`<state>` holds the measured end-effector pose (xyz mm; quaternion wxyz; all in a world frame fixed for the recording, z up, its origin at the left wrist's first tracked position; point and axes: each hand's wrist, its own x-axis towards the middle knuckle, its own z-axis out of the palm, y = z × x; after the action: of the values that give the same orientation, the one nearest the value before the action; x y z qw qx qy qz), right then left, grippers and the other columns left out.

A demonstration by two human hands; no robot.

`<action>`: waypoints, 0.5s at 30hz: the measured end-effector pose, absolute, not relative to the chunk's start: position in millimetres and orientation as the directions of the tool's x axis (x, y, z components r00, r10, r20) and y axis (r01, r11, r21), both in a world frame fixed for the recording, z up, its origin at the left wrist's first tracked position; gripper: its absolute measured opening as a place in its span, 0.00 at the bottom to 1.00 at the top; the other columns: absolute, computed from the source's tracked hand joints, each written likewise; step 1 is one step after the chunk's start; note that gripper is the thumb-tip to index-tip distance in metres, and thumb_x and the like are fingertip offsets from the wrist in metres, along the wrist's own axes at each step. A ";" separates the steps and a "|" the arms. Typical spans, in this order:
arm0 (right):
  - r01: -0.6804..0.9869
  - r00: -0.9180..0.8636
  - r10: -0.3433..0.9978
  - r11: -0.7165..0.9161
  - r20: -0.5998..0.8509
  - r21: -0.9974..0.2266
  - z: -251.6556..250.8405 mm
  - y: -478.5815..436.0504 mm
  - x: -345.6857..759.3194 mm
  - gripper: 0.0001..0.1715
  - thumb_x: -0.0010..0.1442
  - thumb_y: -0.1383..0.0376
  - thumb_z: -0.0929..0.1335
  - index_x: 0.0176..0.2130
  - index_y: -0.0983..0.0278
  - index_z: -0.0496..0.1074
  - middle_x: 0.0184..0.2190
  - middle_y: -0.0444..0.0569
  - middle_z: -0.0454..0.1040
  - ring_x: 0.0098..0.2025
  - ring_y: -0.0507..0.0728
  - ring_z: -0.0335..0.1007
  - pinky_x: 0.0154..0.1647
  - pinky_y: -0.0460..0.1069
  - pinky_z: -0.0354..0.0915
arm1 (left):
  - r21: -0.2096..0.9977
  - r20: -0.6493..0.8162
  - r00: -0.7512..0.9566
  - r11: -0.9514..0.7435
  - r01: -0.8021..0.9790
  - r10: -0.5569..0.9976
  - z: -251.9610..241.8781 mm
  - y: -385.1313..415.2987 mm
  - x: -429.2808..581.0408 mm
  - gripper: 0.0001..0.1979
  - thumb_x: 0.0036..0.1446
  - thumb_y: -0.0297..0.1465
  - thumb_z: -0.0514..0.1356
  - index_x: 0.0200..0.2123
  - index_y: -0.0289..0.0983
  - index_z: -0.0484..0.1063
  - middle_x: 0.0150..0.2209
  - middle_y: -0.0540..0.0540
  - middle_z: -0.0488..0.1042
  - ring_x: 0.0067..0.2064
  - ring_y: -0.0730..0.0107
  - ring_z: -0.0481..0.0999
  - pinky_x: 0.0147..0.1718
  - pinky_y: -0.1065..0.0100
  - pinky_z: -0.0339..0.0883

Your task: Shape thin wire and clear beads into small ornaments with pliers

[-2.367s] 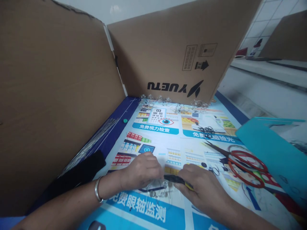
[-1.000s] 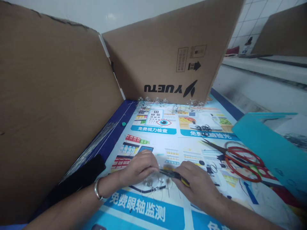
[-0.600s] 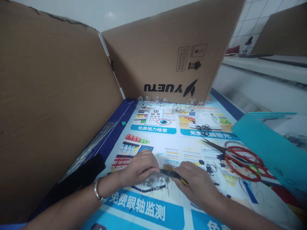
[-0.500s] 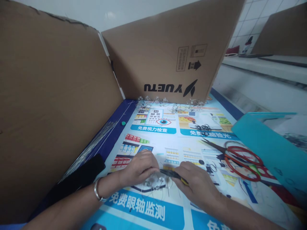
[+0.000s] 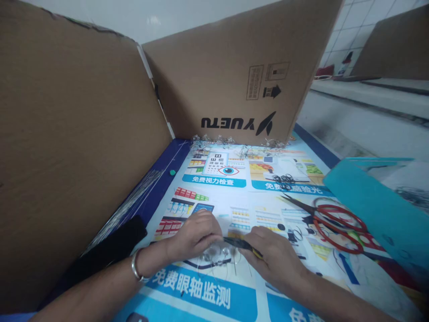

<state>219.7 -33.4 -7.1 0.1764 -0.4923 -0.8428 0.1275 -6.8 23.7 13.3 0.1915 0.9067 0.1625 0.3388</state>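
Printed mat (image 5: 231, 197) under black-and-yellow pliers (image 5: 241, 243)

Red-handled scissors (image 5: 314, 211) beside a turquoise box (image 5: 368, 210)
Cardboard (image 5: 217, 80) stands behind the printed sheet (image 5: 231, 197); a bottle (image 5: 344, 67) stands on a pale ledge (image 5: 362, 91).

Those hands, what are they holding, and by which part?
The right hand holds the pliers by the handles. Whether the left hand, curled at their tip, holds anything can't be told.

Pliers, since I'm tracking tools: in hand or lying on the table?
In hand: the right hand is closed around the pliers, whose tip points toward the left hand.
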 end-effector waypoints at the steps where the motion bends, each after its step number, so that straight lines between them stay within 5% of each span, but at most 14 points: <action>1: 0.786 -0.454 0.875 0.481 0.167 -0.388 -7.2 -33.3 219.8 0.13 0.62 0.60 0.60 0.36 0.62 0.70 0.31 0.50 0.70 0.34 0.56 0.65 0.32 0.48 0.59 | 0.459 0.550 0.719 -0.873 0.166 0.426 13.2 23.9 -6.9 0.08 0.62 0.29 0.52 0.31 0.34 0.67 0.27 0.47 0.71 0.31 0.71 0.69 0.36 0.67 0.61; 15: 0.784 -0.453 0.870 0.492 0.192 -0.378 -9.2 -31.3 220.1 0.12 0.61 0.61 0.60 0.34 0.62 0.69 0.29 0.48 0.70 0.33 0.55 0.65 0.31 0.47 0.58 | 0.458 0.538 0.713 -0.866 0.201 0.450 12.8 23.6 -7.2 0.10 0.62 0.30 0.51 0.30 0.34 0.68 0.27 0.47 0.71 0.31 0.71 0.69 0.35 0.67 0.62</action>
<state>220.1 -31.3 -9.2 0.1823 -0.4900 -0.8442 0.1179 -7.2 23.6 12.8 0.1865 0.9064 0.1795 0.3337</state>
